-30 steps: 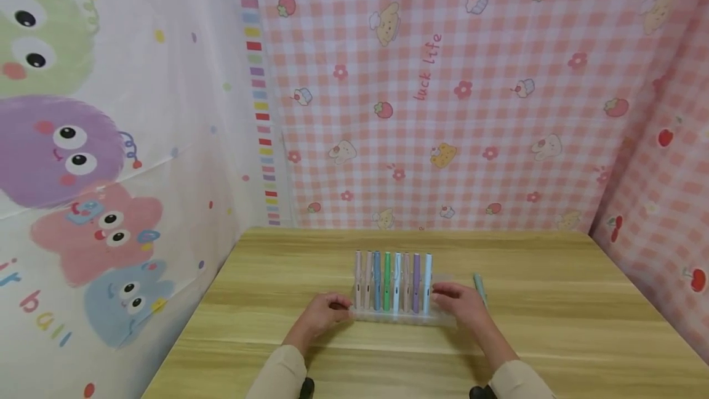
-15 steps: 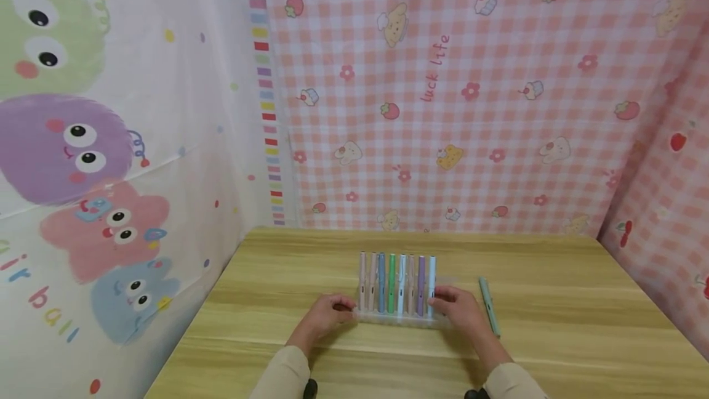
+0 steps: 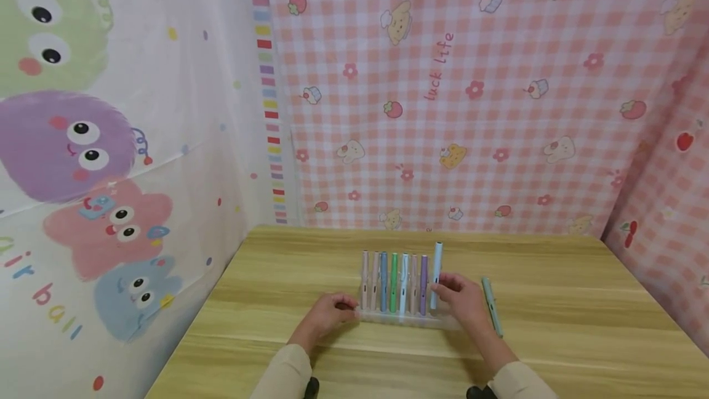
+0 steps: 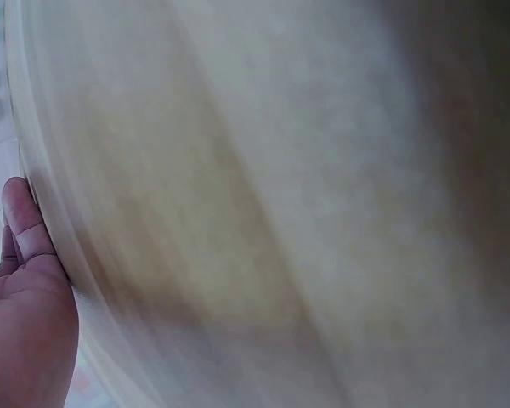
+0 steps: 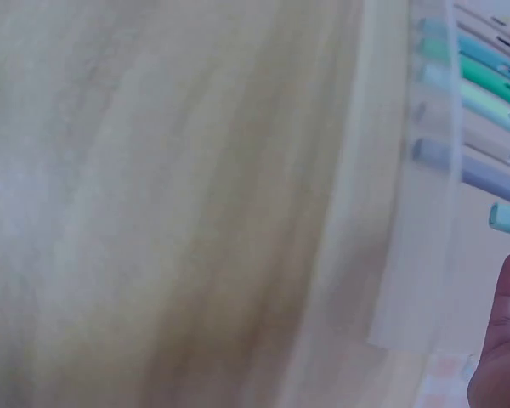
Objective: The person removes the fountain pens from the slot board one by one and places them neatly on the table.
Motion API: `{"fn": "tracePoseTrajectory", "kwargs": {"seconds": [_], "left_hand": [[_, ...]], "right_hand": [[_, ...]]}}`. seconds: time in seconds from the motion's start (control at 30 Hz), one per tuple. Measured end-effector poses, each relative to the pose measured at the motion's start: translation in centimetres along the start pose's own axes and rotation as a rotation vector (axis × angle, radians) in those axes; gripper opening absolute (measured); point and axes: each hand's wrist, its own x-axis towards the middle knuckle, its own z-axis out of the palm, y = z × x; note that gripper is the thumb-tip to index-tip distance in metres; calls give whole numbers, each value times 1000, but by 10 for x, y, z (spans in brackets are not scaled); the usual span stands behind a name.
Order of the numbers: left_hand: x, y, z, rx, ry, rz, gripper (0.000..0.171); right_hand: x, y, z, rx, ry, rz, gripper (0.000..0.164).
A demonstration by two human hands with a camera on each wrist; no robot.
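A clear pen holder [image 3: 407, 319] stands on the table with a row of upright pens, among them a green pen [image 3: 394, 283] and a purple pen [image 3: 424, 285]. My left hand [image 3: 328, 314] holds the left end of the holder between thumb and fingers. With thumb and fingers, my right hand [image 3: 464, 298] pinches a light blue pen [image 3: 437, 263] at the row's right end. That pen stands higher than the others and leans slightly. In the right wrist view, its lower end [image 5: 508, 219] is out of the holder. The left wrist view shows part of my left hand [image 4: 34, 297].
A grey-green pen [image 3: 492, 306] lies on the wooden table [image 3: 565, 313], to the right of my right hand. A pink checked cloth [image 3: 454, 116] hangs behind the table, and a white cartoon cloth [image 3: 205, 140] hangs at the left.
My right hand has moved from the holder's right end to the light blue pen, taken hold of it and lifted it. My left hand stays at the holder's left end.
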Motion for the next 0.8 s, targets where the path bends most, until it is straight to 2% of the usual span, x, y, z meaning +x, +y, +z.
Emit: {"fn": "tracePoseTrajectory", "kwargs": {"seconds": [0.17,0.37,0.53,0.8], "left_hand": [[1,-1,-1,19,-3,-17,15],[3,1,-2,19,2,-6,16],[4,2,-1,15,-7,10,16],[3,-4,-1,6,1,-17,15]], "right_hand": [[3,-10,-8,113,-28,-26,32],[7,-15,-28,174,-83,-31,40],[5,-5,-44,166,-97,18,44],[3,7,-68,127,-116,61,49]]}}
